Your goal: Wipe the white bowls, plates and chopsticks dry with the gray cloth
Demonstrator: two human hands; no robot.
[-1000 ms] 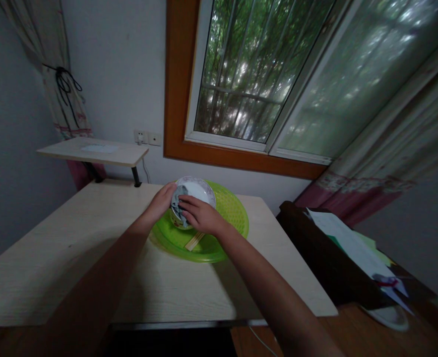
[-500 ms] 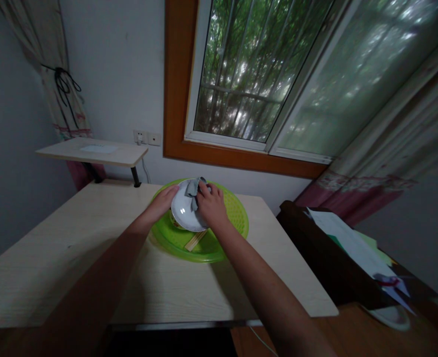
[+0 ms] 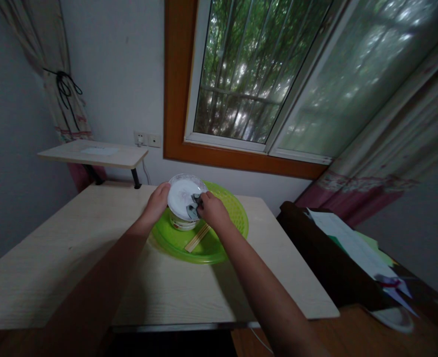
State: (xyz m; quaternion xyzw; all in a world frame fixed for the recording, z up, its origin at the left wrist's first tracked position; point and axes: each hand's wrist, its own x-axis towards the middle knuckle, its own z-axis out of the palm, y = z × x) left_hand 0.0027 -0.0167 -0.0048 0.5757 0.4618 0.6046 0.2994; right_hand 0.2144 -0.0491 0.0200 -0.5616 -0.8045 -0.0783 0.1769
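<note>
My left hand [image 3: 156, 202] grips the left rim of a white plate [image 3: 180, 197], which it holds tilted above the green basket. In my right hand [image 3: 214, 210] a grey cloth [image 3: 193, 211] is pinched, touching the plate's right side. Below the plate stand stacked bowls [image 3: 183, 222] with a coloured pattern, partly covered by it. Wooden chopsticks [image 3: 197, 238] lie beside the bowls in the round green basket [image 3: 237, 218]. My right hand hides their far ends.
The basket stands on a pale wooden table [image 3: 174, 292]. At the back left is a small raised shelf [image 3: 125, 154] with a paper on it. Right of the table, papers [image 3: 348, 238] lie on a dark brown piece of furniture [image 3: 311, 253]. A window [image 3: 248, 74] is behind.
The plate has turned and tipped, now showing more of its patterned rim at the top. My right hand and the cloth have moved down toward its lower right; the bowls below show more.
</note>
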